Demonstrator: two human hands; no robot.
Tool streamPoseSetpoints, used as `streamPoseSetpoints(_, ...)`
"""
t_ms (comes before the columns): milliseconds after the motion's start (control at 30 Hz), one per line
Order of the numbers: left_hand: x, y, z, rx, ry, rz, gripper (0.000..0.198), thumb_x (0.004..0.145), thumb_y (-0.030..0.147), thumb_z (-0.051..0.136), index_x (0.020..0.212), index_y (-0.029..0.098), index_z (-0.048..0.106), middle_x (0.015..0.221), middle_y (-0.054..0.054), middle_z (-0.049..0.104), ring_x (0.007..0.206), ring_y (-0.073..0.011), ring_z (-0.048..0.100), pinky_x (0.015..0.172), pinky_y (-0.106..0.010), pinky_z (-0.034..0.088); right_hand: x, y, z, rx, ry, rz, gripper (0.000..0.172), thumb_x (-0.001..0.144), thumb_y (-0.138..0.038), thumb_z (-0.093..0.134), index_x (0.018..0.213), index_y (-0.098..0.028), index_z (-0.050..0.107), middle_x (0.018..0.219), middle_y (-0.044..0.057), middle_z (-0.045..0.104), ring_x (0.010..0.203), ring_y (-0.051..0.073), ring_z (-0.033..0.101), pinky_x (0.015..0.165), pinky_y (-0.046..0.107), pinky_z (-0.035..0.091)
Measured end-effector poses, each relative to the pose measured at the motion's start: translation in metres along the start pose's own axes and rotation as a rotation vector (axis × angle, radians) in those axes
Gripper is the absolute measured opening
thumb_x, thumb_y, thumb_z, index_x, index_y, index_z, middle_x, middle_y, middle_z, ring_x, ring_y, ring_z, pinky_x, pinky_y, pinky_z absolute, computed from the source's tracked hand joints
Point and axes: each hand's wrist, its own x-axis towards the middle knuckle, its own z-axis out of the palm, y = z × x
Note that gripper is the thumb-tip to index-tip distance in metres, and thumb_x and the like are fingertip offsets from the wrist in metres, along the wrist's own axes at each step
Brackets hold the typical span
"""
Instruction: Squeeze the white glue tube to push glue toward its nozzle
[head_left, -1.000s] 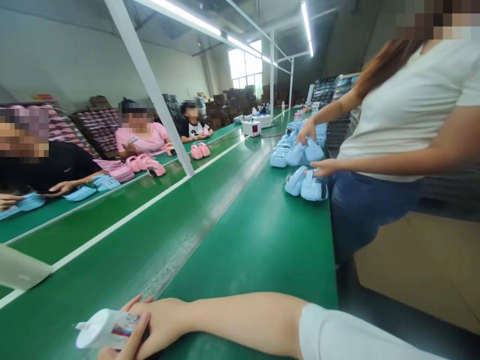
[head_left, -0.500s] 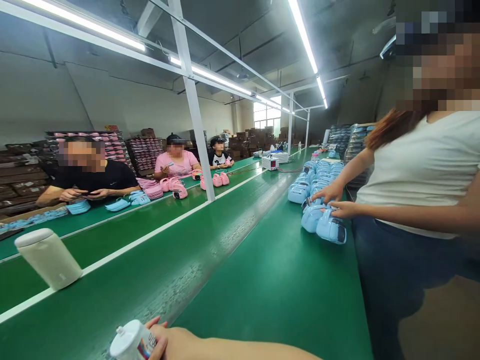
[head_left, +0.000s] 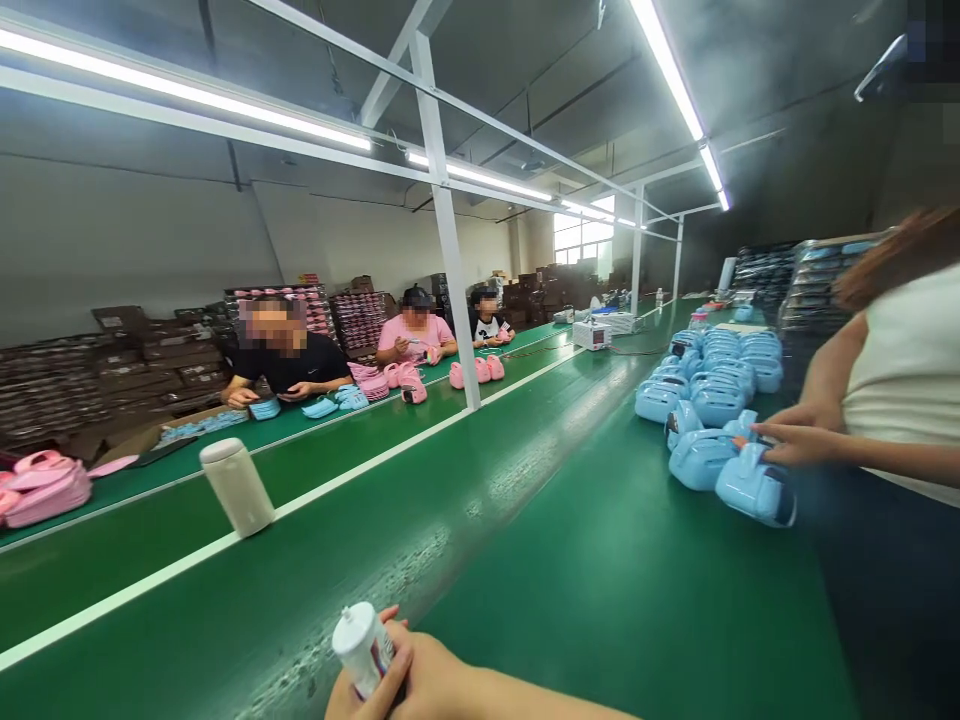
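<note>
The right hand grips a white tube low over the green belt, a cream bottle standing left, blue shoes and a co-worker's hands ahead.

Green belt — blue shoes, cream canister

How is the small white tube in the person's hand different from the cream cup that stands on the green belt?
The white tube is gripped in the person's right hand at the bottom edge; the cream cup stands free on the green belt, untouched. The tube looks slimmer and bears a coloured label; the cup looks wider and plain. The tube tilts left; the cup leans only slightly. Both are pale, round and capped on top.
</note>
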Motion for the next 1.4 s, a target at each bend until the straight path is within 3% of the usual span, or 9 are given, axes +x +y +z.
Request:
streamPoseSetpoints(333, -0.015, 0.003, 0.003, -0.041, -0.007, 0.085, 0.065, 0.056, 0.059, 0.072, 0.103, 0.015, 0.066, 0.096, -0.011, 0.072, 0.090, -0.0296, 0.067, 0.087, -0.037, 0.050, -0.007, 0.002, 0.007, 0.060, 0.011, -0.092, 0.046, 0.077, -0.003, 0.070, 0.117, -0.010, 0.049, 0.096, 0.005, 0.055, 0.090, 0.023, 0.056, 0.084, 0.039, 0.049)
streamPoseSetpoints(533, -0.018, 0.002, 0.000, -0.052, -0.037, 0.075, 0.060, 0.055, 0.055, 0.073, 0.098, 0.014, 0.067, 0.094, -0.011, 0.072, 0.087, -0.0284, 0.066, 0.084, -0.035, 0.050, -0.012, -0.003, 0.011, 0.113, 0.016, -0.127, 0.046, 0.081, -0.007, 0.070, 0.122, -0.012, 0.048, 0.099, 0.006, 0.053, 0.090, 0.022, 0.056, 0.084, 0.040, 0.049)
streamPoseSetpoints(767, -0.020, -0.006, 0.007, -0.090, 0.029, 0.098, 0.059, 0.058, 0.056, 0.071, 0.100, 0.015, 0.065, 0.092, -0.010, 0.070, 0.089, -0.0272, 0.065, 0.088, -0.035, 0.047, -0.010, 0.007, 0.012, 0.095, 0.023, -0.146, 0.031, 0.084, -0.022, 0.070, 0.106, -0.011, 0.052, 0.091, 0.004, 0.052, 0.085, 0.021, 0.054, 0.079, 0.036, 0.048)
streamPoseSetpoints(1133, -0.018, -0.010, 0.005, -0.094, -0.007, 0.074, 0.063, 0.060, 0.054, 0.070, 0.107, 0.013, 0.063, 0.094, -0.011, 0.069, 0.090, -0.0281, 0.063, 0.087, -0.036, 0.044, -0.013, -0.011, 0.012, 0.140, 0.005, -0.280, 0.046, 0.076, -0.036, 0.074, 0.108, -0.012, 0.052, 0.092, 0.006, 0.051, 0.085, 0.022, 0.053, 0.077, 0.036, 0.048)
streamPoseSetpoints(1400, -0.026, -0.003, 0.008, -0.127, -0.017, -0.014, 0.058, 0.053, 0.039, 0.077, 0.102, 0.011, 0.064, 0.082, -0.008, 0.068, 0.080, -0.0238, 0.062, 0.079, -0.031, 0.046, -0.024, 0.003, 0.013, 0.156, 0.012, -0.178, 0.048, 0.071, -0.028, 0.065, 0.113, -0.012, 0.049, 0.099, 0.008, 0.052, 0.093, 0.025, 0.052, 0.090, 0.044, 0.040)
